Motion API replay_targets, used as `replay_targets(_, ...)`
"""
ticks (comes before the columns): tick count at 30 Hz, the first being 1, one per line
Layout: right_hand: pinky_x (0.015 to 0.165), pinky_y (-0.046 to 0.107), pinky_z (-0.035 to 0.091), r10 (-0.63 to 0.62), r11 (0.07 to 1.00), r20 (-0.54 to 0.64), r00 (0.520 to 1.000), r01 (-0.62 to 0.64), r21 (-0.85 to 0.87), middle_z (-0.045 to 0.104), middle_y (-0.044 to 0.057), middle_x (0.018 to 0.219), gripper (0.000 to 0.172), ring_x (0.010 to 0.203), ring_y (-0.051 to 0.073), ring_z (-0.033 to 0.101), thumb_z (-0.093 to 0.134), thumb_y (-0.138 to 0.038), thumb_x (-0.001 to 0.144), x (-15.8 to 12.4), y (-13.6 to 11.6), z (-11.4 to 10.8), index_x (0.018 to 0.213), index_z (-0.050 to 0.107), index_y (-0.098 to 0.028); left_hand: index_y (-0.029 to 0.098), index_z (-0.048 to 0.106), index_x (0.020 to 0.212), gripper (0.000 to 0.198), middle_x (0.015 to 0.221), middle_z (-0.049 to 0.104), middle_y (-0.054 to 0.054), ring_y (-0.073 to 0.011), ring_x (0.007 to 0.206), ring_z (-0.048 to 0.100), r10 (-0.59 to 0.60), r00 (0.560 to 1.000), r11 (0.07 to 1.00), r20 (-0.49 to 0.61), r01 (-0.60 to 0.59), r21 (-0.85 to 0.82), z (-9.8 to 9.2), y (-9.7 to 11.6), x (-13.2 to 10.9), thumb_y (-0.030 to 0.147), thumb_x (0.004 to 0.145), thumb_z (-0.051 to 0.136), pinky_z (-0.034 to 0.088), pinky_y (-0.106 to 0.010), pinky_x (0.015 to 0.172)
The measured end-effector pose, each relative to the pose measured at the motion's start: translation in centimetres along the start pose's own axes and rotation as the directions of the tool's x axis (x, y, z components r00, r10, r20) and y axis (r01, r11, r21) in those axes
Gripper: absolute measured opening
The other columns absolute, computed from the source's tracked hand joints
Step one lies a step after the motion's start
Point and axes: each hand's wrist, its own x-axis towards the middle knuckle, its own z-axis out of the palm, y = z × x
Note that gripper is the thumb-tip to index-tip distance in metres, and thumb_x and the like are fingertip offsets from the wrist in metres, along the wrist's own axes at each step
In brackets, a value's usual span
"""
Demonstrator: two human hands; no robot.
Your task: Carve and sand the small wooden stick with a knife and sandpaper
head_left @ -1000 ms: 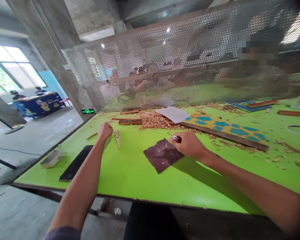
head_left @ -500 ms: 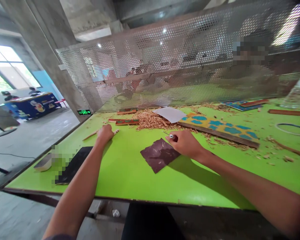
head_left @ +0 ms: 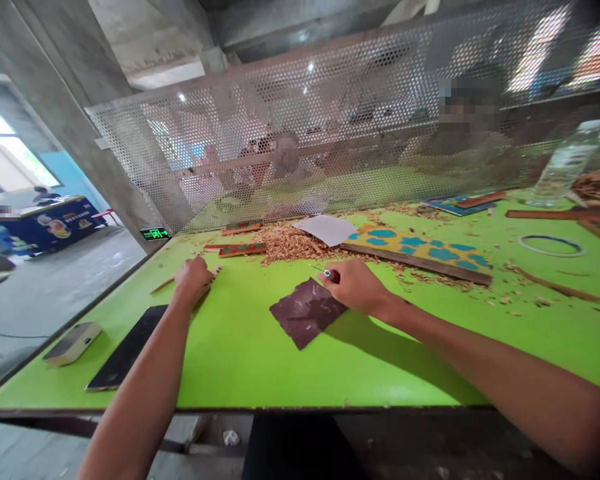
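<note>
My left hand (head_left: 194, 280) rests low over the green table, fingers closed around a thin wooden stick (head_left: 162, 285). The stick shows at both sides of the fist; its middle is hidden. In my right hand (head_left: 360, 283) is a small tool with a thin metal shaft and a dark red handle (head_left: 333, 275), its tip pointing left. Its exact kind is too small to make out. Below that hand lies a sheet of dark brown sandpaper (head_left: 304, 313), partly shaded and dusted with a few shavings.
Wood shavings (head_left: 285, 243) are heaped behind the hands, beside white paper (head_left: 326, 229) and a yellow-blue painted board (head_left: 420, 250). A phone-like black slab (head_left: 130, 350) and a pale block (head_left: 73, 343) lie left. A bottle (head_left: 567, 163) stands right, before a perforated metal screen (head_left: 280, 147).
My view has swung slightly right, so the scene sits further left and the bottle shows whole. Both hands keep their hold, nearly still over the table.
</note>
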Motion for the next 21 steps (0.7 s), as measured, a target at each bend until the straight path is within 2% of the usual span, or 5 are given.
replay_targets(3,0.055,0.03,0.021,0.004,1.0,-0.001,1.0,-0.004,-0.003,0.048,-0.001,0.051,0.039,0.049,0.012,0.035,0.054,-0.036,0.09,0.1,0.0,-0.1,0.056,0.043,-0.022,0.014,0.073,0.108,0.037,0.106,0.075,-0.019,-0.0363,0.101,0.068,0.017,0.998,1.0,-0.054,-0.018,-0.019,-0.5,0.6,0.3,0.04,0.084,0.06,0.053,-0.042,0.084)
replay_targets(6,0.055,0.03,0.02,0.003,1.0,-0.001,1.0,-0.003,-0.022,0.047,-0.001,0.05,0.038,0.049,0.012,0.034,0.054,-0.035,0.09,0.1,-0.1,-0.2,0.055,0.042,-0.022,0.012,0.07,0.121,0.042,0.108,0.076,-0.017,-0.0329,0.103,0.069,0.146,0.979,0.981,-0.14,-0.162,-0.111,-0.5,2.1,0.4,0.032,0.088,0.052,0.052,-0.041,0.091)
replay_targets(8,0.055,0.031,0.019,0.011,1.0,0.008,1.0,-0.01,-0.029,0.046,-0.001,0.05,0.038,0.049,0.012,0.033,0.054,-0.034,0.089,0.0,-0.1,-0.1,0.055,0.043,-0.022,0.01,0.07,0.122,0.042,0.109,0.076,-0.016,-0.0294,0.1,0.07,0.27,0.954,0.945,-0.128,-0.288,-0.152,0.2,3.6,0.2,0.028,0.089,0.05,0.051,-0.039,0.094)
replay_targets(14,0.054,0.031,0.02,0.019,0.997,0.036,0.999,-0.016,-0.076,0.05,-0.001,0.05,0.037,0.048,0.012,0.036,0.057,-0.032,0.089,0.2,-0.2,-0.3,0.055,0.045,-0.021,0.015,0.073,0.119,0.038,0.114,0.077,-0.012,-0.027,0.107,0.07,0.44,0.896,0.881,-0.053,-0.443,-0.168,2.8,7.3,-0.7,0.026,0.087,0.057,0.051,-0.035,0.097)
replay_targets(21,0.053,0.03,0.022,0.081,0.972,0.297,0.951,-0.009,-0.236,0.065,0.006,0.067,0.023,0.056,0.016,0.049,0.065,-0.03,0.087,-0.1,0.6,-0.2,0.066,0.063,-0.02,0.018,0.076,0.115,0.032,0.118,0.076,-0.013,-0.03,0.112,0.069,0.573,0.819,0.806,-0.033,-0.571,-0.154,2.6,8.8,-2.8,0.029,0.091,0.057,0.049,-0.039,0.103)
